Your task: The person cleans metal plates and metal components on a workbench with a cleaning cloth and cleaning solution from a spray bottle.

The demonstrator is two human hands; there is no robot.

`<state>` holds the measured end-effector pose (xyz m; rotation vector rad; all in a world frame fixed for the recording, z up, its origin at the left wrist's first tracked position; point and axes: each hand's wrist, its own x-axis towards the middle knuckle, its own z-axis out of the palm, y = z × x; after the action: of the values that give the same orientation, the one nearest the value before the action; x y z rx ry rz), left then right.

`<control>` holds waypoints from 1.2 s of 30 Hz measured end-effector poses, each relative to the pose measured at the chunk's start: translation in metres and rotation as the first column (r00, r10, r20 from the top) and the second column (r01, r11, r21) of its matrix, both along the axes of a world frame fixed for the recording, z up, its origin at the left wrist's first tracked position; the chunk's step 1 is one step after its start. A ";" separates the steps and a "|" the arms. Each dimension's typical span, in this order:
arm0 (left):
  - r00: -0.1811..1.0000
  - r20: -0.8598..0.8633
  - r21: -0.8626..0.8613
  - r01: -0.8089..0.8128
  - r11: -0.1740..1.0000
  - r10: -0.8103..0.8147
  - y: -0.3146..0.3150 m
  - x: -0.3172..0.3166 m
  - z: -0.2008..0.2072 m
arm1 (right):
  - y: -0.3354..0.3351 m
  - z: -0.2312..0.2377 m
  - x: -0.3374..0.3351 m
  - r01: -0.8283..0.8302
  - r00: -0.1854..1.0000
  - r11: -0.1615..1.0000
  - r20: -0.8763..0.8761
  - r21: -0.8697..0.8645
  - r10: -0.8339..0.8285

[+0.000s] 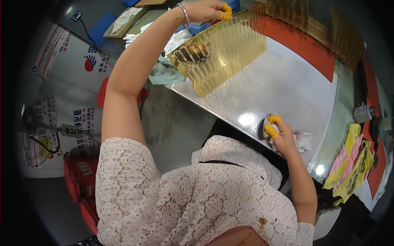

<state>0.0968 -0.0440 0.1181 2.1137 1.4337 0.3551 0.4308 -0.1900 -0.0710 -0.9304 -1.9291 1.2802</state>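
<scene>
White lace top (205,192) at lower centre, left hand (208,11) at top centre, fingers bent near gold slotted sheet (243,55) at upper centre, pinch cannot be told, right hand (284,136) right of centre, curled round pale object (266,125)

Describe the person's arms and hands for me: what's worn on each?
The left hand has yellow finger cots on the fingertips, with a shiny silvery bangle at the wrist. The right hand wears matching yellow cots on thumb and finger; no bangle shows there. Both sleeves are short, whitish patterned lace, leaving the forearms uncovered.
</scene>
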 end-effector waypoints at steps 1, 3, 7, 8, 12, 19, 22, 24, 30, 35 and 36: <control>0.987 -0.137 0.075 -0.068 0.995 0.078 -0.021 0.017 0.019 | 0.000 0.002 0.000 -0.003 1.000 1.000 0.001 -0.005 0.003; 0.996 0.081 -0.093 -0.037 0.995 0.045 0.002 -0.004 -0.004 | 0.000 0.001 0.001 -0.015 1.000 1.000 0.010 -0.009 0.015; 0.992 0.128 -0.112 0.009 0.994 0.005 0.010 -0.011 -0.010 | 0.000 0.004 0.000 -0.016 1.000 1.000 0.027 -0.020 0.017; 0.997 0.083 -0.100 0.004 0.995 0.004 0.011 -0.011 -0.007 | 0.001 0.003 0.001 -0.013 1.000 0.999 0.017 -0.040 0.014; 0.996 0.034 -0.005 0.083 0.997 -0.083 0.013 -0.010 -0.005 | -0.002 0.010 0.000 0.042 0.999 0.979 0.002 -0.201 -0.042; 0.995 -0.049 0.017 0.083 0.996 -0.082 0.009 0.019 0.009 | 0.028 0.045 0.068 0.395 0.897 0.900 0.135 0.186 -0.421; 0.982 0.109 0.187 -0.173 0.967 0.155 -0.008 0.037 0.003 | 0.061 0.054 0.129 0.432 0.685 0.746 0.354 0.506 -0.637; 0.827 0.473 0.060 -0.373 0.926 0.303 -0.025 0.046 -0.018 | 0.077 0.043 0.171 0.403 0.585 0.696 0.418 0.593 -0.695; 0.066 0.700 -0.640 -0.384 0.666 0.711 -0.108 0.112 -0.150 | 0.092 0.013 0.231 0.308 0.361 0.687 0.587 0.658 -0.725; 0.061 0.654 -0.746 -0.116 0.656 0.754 -0.134 0.140 -0.164 | 0.099 0.016 0.229 0.247 0.335 0.718 0.638 0.651 -0.694; 0.092 0.660 -0.742 -0.075 0.666 0.746 -0.131 0.141 -0.161 | 0.102 0.015 0.230 0.250 0.318 0.716 0.643 0.651 -0.696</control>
<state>0.2382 -0.1754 -0.0426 0.4962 1.0525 1.1191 0.6605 -0.0881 -0.0560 -1.9703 -2.1540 -0.1671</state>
